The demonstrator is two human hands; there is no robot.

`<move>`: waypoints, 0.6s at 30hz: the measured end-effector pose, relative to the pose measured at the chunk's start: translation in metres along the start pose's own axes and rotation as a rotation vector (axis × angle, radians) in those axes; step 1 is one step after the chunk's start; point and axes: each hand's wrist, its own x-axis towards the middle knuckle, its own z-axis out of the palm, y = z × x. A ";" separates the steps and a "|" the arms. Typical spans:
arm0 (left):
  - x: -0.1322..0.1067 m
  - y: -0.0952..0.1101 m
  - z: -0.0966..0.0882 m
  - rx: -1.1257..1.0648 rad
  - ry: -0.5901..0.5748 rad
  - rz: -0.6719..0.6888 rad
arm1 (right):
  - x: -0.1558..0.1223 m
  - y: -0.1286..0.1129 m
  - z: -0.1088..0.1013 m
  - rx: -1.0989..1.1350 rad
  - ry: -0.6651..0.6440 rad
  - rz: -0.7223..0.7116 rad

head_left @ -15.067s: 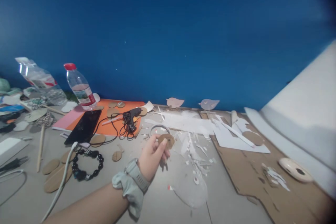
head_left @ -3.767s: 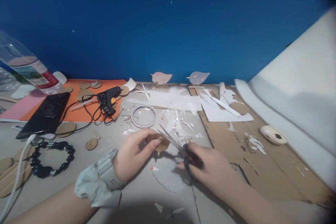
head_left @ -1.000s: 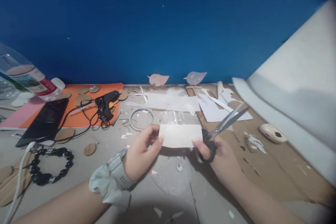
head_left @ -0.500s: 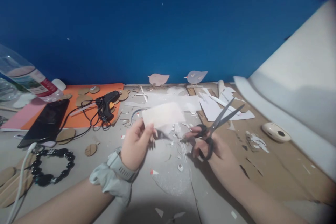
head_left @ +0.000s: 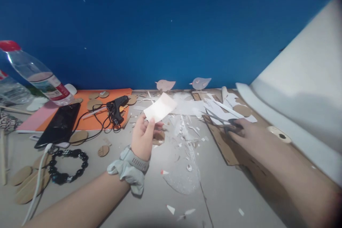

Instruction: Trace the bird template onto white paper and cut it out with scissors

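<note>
My left hand [head_left: 143,136] is raised above the table and pinches a small white paper rectangle [head_left: 159,108] by its lower edge. A grey watch and a pale scrunchie [head_left: 127,169] sit on that wrist. My right hand [head_left: 244,132] reaches out to the right over the brown cardboard sheet [head_left: 224,146] and lies on the scissors [head_left: 223,121], whose blades point left and rest flat on the cardboard. A brown cardboard disc [head_left: 159,137] lies on the table just right of my left hand.
White paper scraps [head_left: 187,128] litter the middle. A black glue gun [head_left: 117,105] with cord lies on orange paper [head_left: 91,114]. A phone [head_left: 59,125], bead bracelet [head_left: 66,165], water bottle [head_left: 40,76], two paper birds [head_left: 181,84] and white foam board [head_left: 301,96] surround the work area.
My right hand has moved right and lowered the scissors onto the cardboard. My left hand lifted the white paper on its own, after both hands held it a second ago.
</note>
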 end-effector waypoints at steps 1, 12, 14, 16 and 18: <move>0.000 0.000 0.000 -0.005 0.004 -0.002 | 0.003 0.005 -0.002 -0.032 -0.023 0.014; 0.000 0.004 0.002 -0.057 0.010 -0.030 | 0.046 0.028 -0.016 -0.122 -0.259 -0.055; 0.000 0.004 0.001 -0.049 0.003 -0.033 | 0.051 0.027 -0.020 -0.118 -0.292 -0.085; 0.000 0.003 0.001 -0.044 0.002 -0.033 | 0.054 0.027 -0.024 -0.111 -0.318 -0.118; 0.000 0.002 0.000 -0.045 0.006 -0.031 | 0.055 0.028 -0.026 -0.105 -0.329 -0.154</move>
